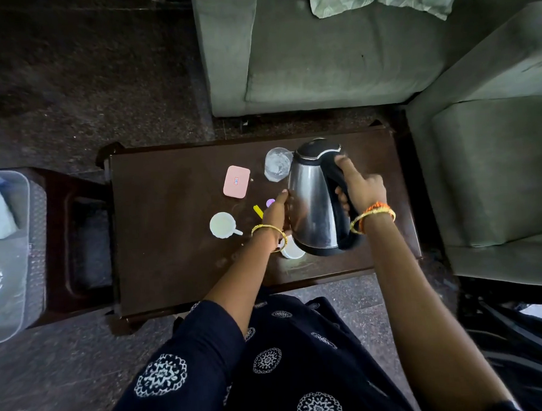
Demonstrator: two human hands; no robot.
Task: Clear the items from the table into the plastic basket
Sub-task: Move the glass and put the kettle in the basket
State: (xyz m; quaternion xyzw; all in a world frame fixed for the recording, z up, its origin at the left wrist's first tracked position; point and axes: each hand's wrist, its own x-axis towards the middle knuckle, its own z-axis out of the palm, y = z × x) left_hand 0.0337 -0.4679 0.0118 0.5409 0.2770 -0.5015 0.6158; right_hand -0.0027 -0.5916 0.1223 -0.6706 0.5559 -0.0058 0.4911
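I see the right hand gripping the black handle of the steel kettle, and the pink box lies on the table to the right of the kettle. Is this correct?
Not quite. The head view shows the pink box lying left of the kettle, not right. The right hand does grip the black handle, over the table.

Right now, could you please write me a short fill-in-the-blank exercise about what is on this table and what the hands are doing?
1. The right hand grips the steel kettle by its black ____.
2. The flat rectangular case on the table is ____ in colour.
3. The left hand rests against the kettle's ____ side.
4. The white cup lies to the ____ of the kettle.

Missing words: handle; pink; left; left
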